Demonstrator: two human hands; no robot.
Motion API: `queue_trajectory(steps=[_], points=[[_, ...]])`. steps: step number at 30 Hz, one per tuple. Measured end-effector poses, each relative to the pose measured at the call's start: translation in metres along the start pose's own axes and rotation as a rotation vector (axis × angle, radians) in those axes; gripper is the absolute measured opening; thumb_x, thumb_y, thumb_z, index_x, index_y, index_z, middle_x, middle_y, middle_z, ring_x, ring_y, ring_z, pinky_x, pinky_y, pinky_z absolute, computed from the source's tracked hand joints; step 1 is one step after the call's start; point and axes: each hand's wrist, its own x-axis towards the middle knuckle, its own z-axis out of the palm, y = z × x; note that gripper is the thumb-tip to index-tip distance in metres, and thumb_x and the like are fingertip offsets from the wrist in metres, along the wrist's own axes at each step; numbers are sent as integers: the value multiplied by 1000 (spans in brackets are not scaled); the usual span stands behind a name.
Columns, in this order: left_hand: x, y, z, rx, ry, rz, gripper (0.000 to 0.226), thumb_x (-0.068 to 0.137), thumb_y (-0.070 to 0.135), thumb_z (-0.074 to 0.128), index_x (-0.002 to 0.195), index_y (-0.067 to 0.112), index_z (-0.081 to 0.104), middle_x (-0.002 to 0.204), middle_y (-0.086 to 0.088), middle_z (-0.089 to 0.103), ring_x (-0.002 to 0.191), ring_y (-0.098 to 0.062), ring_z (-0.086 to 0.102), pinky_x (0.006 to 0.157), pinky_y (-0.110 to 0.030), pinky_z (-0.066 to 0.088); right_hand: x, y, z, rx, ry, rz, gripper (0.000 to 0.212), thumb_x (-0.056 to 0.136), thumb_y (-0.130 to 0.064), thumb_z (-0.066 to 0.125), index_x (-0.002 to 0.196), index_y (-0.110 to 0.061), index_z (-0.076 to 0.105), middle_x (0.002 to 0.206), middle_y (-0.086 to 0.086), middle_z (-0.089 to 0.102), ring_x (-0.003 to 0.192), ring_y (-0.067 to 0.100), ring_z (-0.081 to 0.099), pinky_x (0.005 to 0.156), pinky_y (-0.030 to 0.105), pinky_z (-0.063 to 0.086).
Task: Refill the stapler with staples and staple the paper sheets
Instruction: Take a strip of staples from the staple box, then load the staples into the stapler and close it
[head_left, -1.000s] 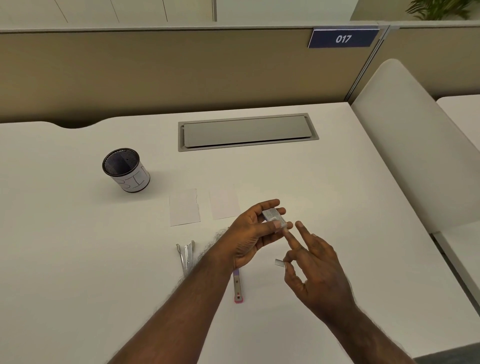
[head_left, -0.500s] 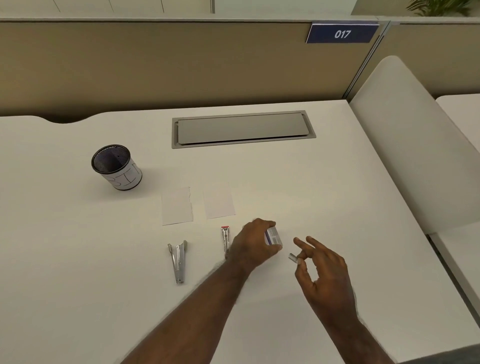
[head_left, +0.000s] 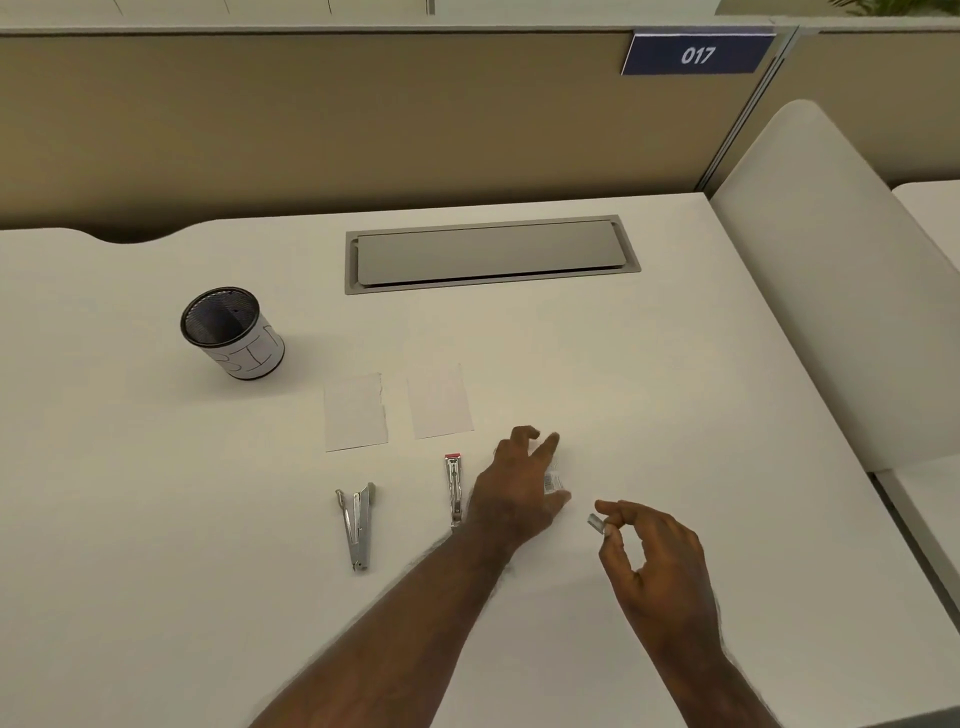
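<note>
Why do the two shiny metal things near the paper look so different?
The stapler body on the left is splayed open in a narrow V; the magazine strip beside the left hand is one straight thin bar. The body is wider; the strip is slimmer. Only the strip has a red tip at its far end. Both are silver metal and lie flat on the desk, below the paper sheets.

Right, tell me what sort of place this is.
Most likely an office cubicle: a white desk backed by a tan partition, a numbered plate reading 017, and a cable hatch set into the desktop.
</note>
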Motion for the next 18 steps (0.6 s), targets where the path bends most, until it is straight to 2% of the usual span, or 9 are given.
queue_trajectory(steps=[3, 5, 6, 8, 10, 11, 15, 18], points=[[-13, 11, -12, -38, 186, 125, 56, 93, 37, 52, 146, 25, 38, 150, 3, 35, 132, -18, 36, 105, -33, 36, 3, -4, 2, -1, 21, 14, 20, 84, -28, 54, 97, -23, 68, 101, -17, 70, 95, 7, 62, 90, 38, 47], [-27, 14, -22, -231, 246, 77, 49, 96, 32, 49, 145, 29, 40, 150, 8, 37, 135, -9, 32, 109, -24, 27, 5, -10, 5, 26, 34, 36, 18, 85, -28, 54, 96, -24, 68, 96, -17, 69, 89, 5, 59, 86, 40, 49], [-34, 13, -28, -363, 250, 25, 45, 97, 30, 50, 142, 31, 44, 145, 11, 41, 132, -4, 36, 108, -19, 27, 7, -13, 8, 46, 32, 39, 14, 86, -27, 56, 94, -23, 67, 93, -16, 69, 87, 6, 59, 84, 40, 50], [-51, 10, -38, -682, 182, -99, 33, 97, 30, 54, 129, 35, 59, 127, 11, 58, 112, -2, 57, 97, -20, 45, 9, -21, 15, 89, -5, 26, 6, 87, -19, 62, 90, -22, 65, 87, -13, 69, 83, 10, 63, 79, 41, 52], [-65, 5, -47, -965, 48, -198, 22, 96, 31, 59, 115, 31, 70, 107, 5, 71, 90, -13, 70, 80, -29, 58, 11, -33, 24, 124, -72, 21, 7, 87, -18, 64, 88, -24, 62, 83, -14, 67, 79, 7, 64, 74, 37, 54], [-72, 1, -50, -1049, 9, -230, 20, 94, 29, 61, 110, 27, 73, 101, 1, 74, 87, -17, 73, 76, -30, 59, 11, -39, 29, 138, -109, 21, 6, 88, -22, 63, 88, -27, 60, 82, -16, 66, 78, 5, 63, 73, 34, 54], [-88, -18, -55, -1259, 13, -332, 16, 91, 17, 67, 104, 16, 75, 97, -11, 75, 92, -28, 72, 83, -37, 58, 9, -56, 50, 169, -213, 12, 7, 90, -30, 59, 88, -35, 55, 80, -23, 61, 76, -1, 62, 67, 24, 54], [-94, -30, -59, -1261, 38, -383, 16, 91, 14, 66, 101, 19, 77, 96, -12, 76, 90, -27, 73, 80, -33, 58, 10, -62, 59, 284, -290, 61, 2, 91, -33, 60, 92, -34, 60, 85, -21, 66, 79, -1, 65, 64, 16, 53]])
